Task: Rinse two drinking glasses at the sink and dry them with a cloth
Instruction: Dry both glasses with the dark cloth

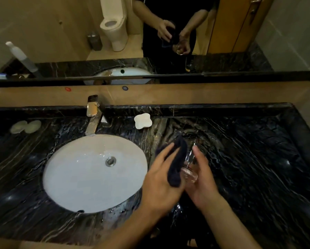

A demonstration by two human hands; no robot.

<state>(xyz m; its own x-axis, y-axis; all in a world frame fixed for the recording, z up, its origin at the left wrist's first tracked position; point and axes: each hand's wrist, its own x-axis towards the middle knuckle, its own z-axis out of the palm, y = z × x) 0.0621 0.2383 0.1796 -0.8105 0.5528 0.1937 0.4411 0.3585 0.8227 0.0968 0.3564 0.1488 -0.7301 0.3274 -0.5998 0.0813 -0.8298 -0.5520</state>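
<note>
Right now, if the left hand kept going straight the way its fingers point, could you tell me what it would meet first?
The left hand points up and right, with the dark cloth already under its fingers. Straight on, it would probably press that cloth into the drinking glass held by the right hand; depth is hard to judge.

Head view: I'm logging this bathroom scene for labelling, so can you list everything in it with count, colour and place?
sink basin: one, white, oval, set in the counter left of centre
drain: one, metallic, in the basin
faucet: one, chrome, behind the basin
soap dish: one, white, on the counter right of the faucet
round pads: two, pale, far left on the counter
counter: one, black marble with white veins
mirror: one, on the wall, reflecting a toilet, a bin, a bottle and the person
cloth: one, dark blue, in the left hand
drinking glass: one, clear, in the right hand
left hand: grips the cloth
right hand: holds the glass
</note>
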